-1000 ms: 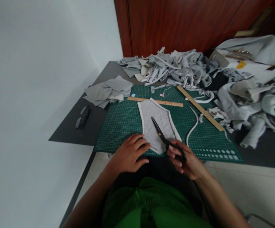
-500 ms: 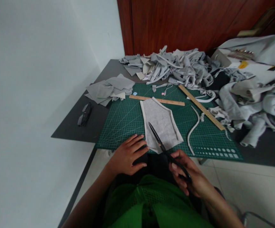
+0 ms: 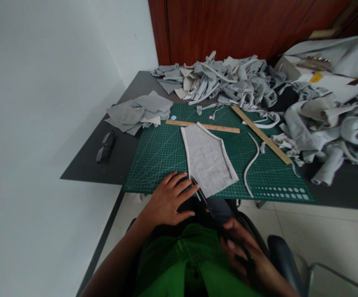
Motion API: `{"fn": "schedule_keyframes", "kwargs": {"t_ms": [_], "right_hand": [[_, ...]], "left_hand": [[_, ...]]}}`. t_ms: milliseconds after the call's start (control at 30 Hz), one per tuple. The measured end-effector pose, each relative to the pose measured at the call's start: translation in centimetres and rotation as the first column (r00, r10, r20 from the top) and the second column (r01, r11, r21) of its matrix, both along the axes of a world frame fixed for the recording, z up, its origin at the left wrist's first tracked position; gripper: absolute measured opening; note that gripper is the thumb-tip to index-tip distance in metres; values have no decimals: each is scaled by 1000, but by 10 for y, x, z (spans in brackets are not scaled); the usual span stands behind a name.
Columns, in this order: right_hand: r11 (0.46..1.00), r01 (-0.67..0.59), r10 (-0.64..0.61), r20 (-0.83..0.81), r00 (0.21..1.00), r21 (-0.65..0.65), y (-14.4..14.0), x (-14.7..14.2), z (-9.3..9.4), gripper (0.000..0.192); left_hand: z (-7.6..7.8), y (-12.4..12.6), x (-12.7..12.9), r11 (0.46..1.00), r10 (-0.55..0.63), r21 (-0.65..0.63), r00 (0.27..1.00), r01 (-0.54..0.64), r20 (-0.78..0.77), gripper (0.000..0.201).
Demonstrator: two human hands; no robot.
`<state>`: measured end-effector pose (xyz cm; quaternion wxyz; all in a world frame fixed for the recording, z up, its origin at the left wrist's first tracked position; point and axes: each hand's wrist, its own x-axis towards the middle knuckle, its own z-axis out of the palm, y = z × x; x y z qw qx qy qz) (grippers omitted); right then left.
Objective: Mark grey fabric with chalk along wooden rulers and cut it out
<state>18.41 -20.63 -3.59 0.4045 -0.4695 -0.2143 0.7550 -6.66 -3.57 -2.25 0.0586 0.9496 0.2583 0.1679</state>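
Note:
A light grey fabric piece [image 3: 208,159] with raised pale bands along its left and right sides lies near the front of the green cutting mat [image 3: 158,159]. My left hand [image 3: 171,200] rests with fingers spread at its lower left corner, the fingertips on the cloth's edge. Black scissors [image 3: 210,211] are gripped in my right hand [image 3: 243,247], which hangs over my lap in front of the table. Their blades reach up beside my left fingertips at the fabric's bottom edge. Whether they are cutting cloth there I cannot tell.
Behind the fabric lies a wooden ruler [image 3: 203,126], and a second ruler [image 3: 260,134] slants at the right. A pale cord [image 3: 251,163] curves beside it. Scraps [image 3: 228,80] heap at the back, flat grey pieces [image 3: 140,110] lie left, near eyeglasses [image 3: 105,147].
My right hand has drawn the scissors down toward my body, so their tips went from mid-fabric to its lower left edge. My left hand stays nearly in place.

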Motion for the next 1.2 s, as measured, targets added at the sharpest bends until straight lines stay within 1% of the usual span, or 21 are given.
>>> {"fn": "schedule_keyframes", "kwargs": {"t_ms": [167,233,300,400,500,633,700,767,833,900,967,1067,1133,1200], "right_hand": [[989,142,-145,-112,983,-34,-7,-4,-4,52],[984,176,-179,-100,979,-39,-7,-3,-2,51],[983,183,-185,-70,980,-33,-6,-1,1,48],[988,156,-156,-56,986,-9,-4,4,6,47],[991,130,-128,-59,990,30,-6,6,7,45],[989,141,-142,16,990,43,-14,5,3,39],[993,111,-113,57,992,50,-19,4,-2,41],[996,63,-67,67,996,60,-25,5,-6,44],[999,33,-35,56,998,40,-30,5,-9,45],[1000,18,-18,52,998,7,-36,4,-10,44],[1000,-5,5,72,997,-1,-39,3,-8,43],[998,-55,52,86,995,43,-42,2,-5,43],[997,-61,58,73,996,37,-42,3,-4,44],[998,-64,64,44,997,18,-42,4,-5,44]], "left_hand": [[2,0,-2,1000,-31,-2,999,31,-18,61],[4,0,-2,999,-30,-16,1000,29,-10,61],[5,0,-3,999,-34,-25,999,34,6,63],[5,-1,-2,999,-54,-5,998,54,19,61],[2,-5,-1,997,-72,28,997,71,17,55],[-5,-8,0,996,-86,29,996,85,20,53],[-6,-9,0,996,-82,24,996,81,25,55],[-6,-8,0,996,-82,25,996,81,24,55],[-5,-8,-1,996,-88,31,996,87,25,54],[-4,-8,-2,995,-95,31,995,94,31,53],[-2,-8,-2,996,-93,13,995,92,42,54],[-1,-8,-1,997,-64,-31,997,66,53,64],[-1,-9,0,998,-43,-45,998,46,50,66],[-1,-9,-1,998,-40,-38,998,42,52,59]]}}
